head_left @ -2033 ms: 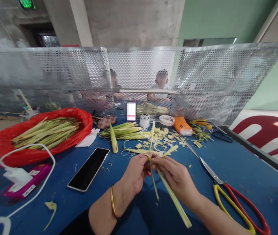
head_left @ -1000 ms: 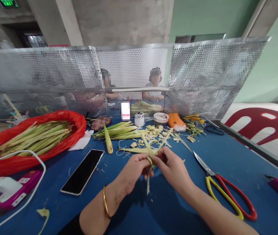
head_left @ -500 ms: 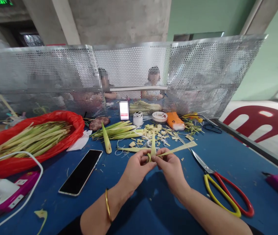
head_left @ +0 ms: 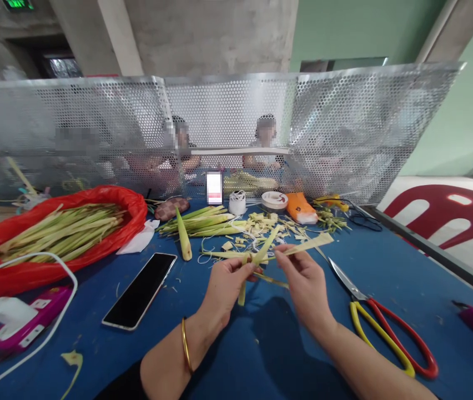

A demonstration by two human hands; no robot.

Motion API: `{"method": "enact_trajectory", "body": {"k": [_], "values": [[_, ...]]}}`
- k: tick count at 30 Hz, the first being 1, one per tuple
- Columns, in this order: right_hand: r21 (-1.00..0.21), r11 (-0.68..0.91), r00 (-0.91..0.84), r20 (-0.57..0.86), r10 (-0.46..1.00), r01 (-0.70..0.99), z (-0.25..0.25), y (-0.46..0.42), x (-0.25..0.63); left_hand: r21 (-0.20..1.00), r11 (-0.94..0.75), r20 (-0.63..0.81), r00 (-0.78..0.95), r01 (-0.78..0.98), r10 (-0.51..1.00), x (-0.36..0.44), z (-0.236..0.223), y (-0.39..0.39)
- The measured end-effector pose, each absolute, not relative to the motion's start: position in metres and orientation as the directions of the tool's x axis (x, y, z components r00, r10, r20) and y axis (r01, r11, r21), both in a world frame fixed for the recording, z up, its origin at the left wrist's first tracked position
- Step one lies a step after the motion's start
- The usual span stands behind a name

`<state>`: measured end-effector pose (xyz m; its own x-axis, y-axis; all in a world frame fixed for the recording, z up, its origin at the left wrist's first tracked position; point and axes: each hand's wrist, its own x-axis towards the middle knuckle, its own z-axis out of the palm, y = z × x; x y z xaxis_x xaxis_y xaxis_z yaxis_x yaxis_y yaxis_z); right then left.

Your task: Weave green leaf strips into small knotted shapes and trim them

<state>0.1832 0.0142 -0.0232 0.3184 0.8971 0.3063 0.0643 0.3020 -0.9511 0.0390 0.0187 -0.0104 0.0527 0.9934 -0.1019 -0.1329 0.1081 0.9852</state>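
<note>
Several pale green leaf strips (head_left: 266,246) cross each other between my two hands above the blue table. My left hand (head_left: 229,283) pinches them where they cross, thumb on top. One short end hangs below its fingers, and a thin strip points right, toward the other wrist. My right hand (head_left: 303,278) is a little apart on the right, its thumb and forefinger closed on a long flat strip (head_left: 313,243) that sticks out to the upper right. Fingers hide the exact crossing. Beyond them lie cut leaf scraps (head_left: 261,225) and white thread.
Scissors (head_left: 355,291) with red and yellow handles lie on the right. On the left are a phone (head_left: 140,291), a red bag (head_left: 134,214) of leaf strips and a purple power strip (head_left: 28,328). Green stalks (head_left: 203,222), a tape roll (head_left: 274,200) and a perforated metal screen (head_left: 228,116) stand behind.
My hands were close together on the strips; now my right hand has drawn off to the right with one strip. The strips in my left hand have turned and tilt rightward.
</note>
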Motion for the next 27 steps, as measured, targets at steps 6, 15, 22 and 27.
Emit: {"method": "enact_trajectory", "body": {"k": [6, 15, 22, 27], "values": [[-0.901, 0.425, 0.072, 0.431, 0.899, 0.089, -0.009, 0.009, 0.190, 0.976, 0.097, -0.093, 0.033, -0.193, 0.995, 0.037, -0.007, 0.024], [-0.813, 0.404, -0.176, 0.364, 0.915, 0.418, -0.012, 0.010, 0.192, 0.977, 0.136, -0.143, -0.032, -0.165, 0.989, 0.036, -0.009, 0.023], [-0.850, 0.326, -0.193, 0.268, 0.944, 0.415, -0.015, 0.013, 0.193, 0.997, 0.071, -0.072, -0.029, -0.013, 0.997, 0.034, -0.014, 0.026], [-0.850, 0.325, -0.170, 0.279, 0.945, 0.414, -0.020, 0.015, 0.192, 0.987, -0.009, 0.011, -0.013, 0.161, 1.000, 0.035, -0.021, 0.023]]}}
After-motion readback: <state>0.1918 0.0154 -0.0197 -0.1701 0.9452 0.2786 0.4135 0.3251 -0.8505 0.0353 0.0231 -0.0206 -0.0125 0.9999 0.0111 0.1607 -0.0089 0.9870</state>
